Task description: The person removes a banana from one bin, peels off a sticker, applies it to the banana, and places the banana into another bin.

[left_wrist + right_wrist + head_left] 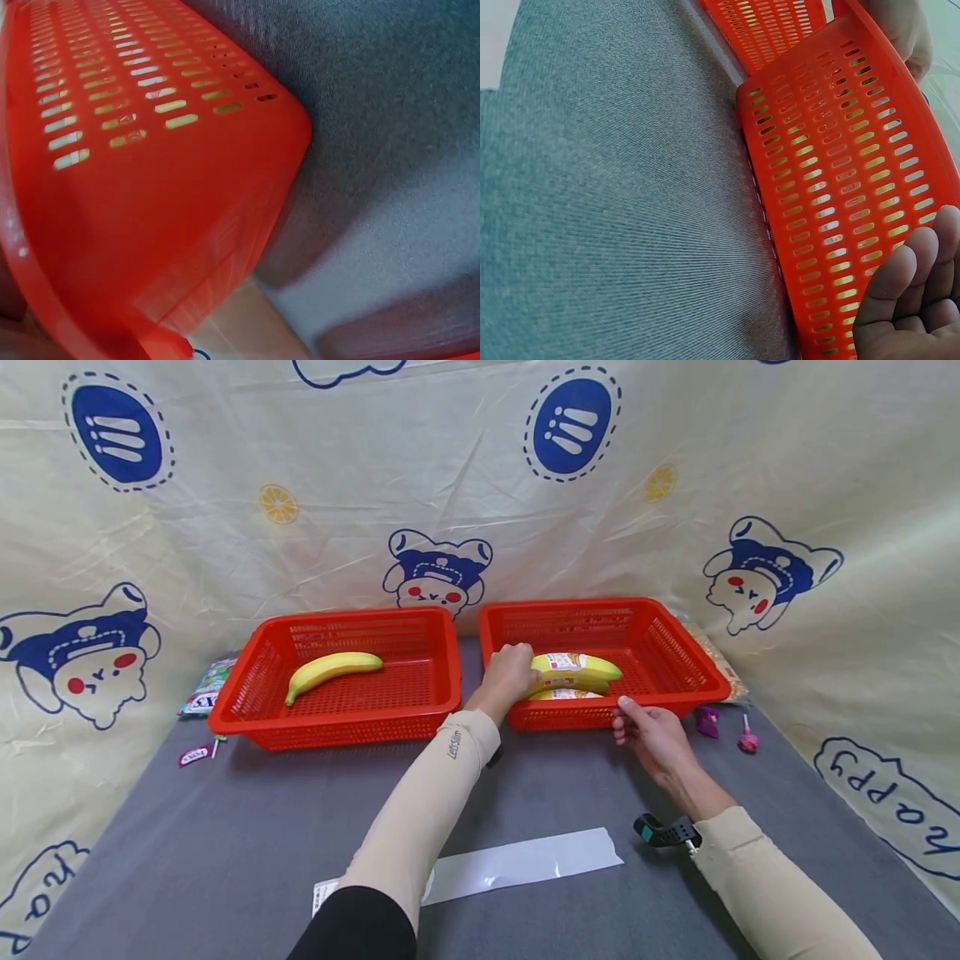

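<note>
In the head view, my left hand (512,675) reaches over the left end of the right red basket (686,681). Its curled fingers grip the near end of yellow bananas (592,667) with printed white labels, lying inside; its fingertips are partly hidden. My right hand (656,739) holds the basket's front rim, thumb at the top and fingers outside. In the right wrist view, its curled fingers (894,271) lie against the slotted wall. Behind the basket wall in the left wrist view, the bananas show only through the slots.
Another red basket (255,706) stands to the left, with a single banana (333,672) in it. A purple-wrapped candy (707,722) and a lollipop (747,739) lie at right. Snack packs (208,687) are beside the left basket. A white strip (525,866) lies on the grey table (247,860).
</note>
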The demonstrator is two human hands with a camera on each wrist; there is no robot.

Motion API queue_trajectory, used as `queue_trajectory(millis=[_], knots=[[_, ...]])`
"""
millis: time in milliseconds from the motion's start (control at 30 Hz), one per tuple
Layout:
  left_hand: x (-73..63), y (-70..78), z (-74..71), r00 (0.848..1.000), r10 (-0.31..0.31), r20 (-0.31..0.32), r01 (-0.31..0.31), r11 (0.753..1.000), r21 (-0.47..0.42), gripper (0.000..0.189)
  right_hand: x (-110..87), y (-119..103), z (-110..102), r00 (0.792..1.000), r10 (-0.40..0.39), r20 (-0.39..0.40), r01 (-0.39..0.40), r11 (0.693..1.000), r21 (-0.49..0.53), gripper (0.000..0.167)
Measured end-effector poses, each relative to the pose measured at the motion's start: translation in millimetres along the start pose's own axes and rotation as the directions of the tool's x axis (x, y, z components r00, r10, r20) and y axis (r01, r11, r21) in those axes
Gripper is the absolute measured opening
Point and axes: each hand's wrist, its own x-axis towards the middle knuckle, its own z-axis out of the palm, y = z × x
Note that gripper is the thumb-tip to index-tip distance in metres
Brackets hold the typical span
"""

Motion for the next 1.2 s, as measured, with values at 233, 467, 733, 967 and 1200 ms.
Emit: queue_trajectory(millis=[233,467,733,967,1200], knots=[[-0.5,6.2,7.2,0.998,0.05,0.028,-0.053,0.988,0.148,0.031,0.6,0,0,1.0,0.019,0.0,-0.019,1.0,0.001,0.025],[0.8,9.0,8.8,0.999,0.02,0.033,-0.026,0.981,0.195,0.036,-0.8,-1,1,1.0,0.01,0.005,-0.01,1.0,-0.008,0.025],[1.1,9.5,8.9,0.999,0.012,0.037,-0.019,0.978,0.21,0.035,-1.2,0,1,1.0,0.001,0.001,-0.001,1.0,-0.003,0.025],[-4.4,7.7,5.1,1.0,0.031,0.0,-0.03,0.992,0.121,0.032,-3.0,-2,2,1.0,0.014,-0.003,-0.014,1.0,-0.008,0.025],[-31.9,5.3,-20.3,0.996,0.044,-0.072,-0.051,0.994,-0.1,0.034,-4.6,1,4,0.999,0.018,-0.033,-0.018,1.0,0.003,0.025]])
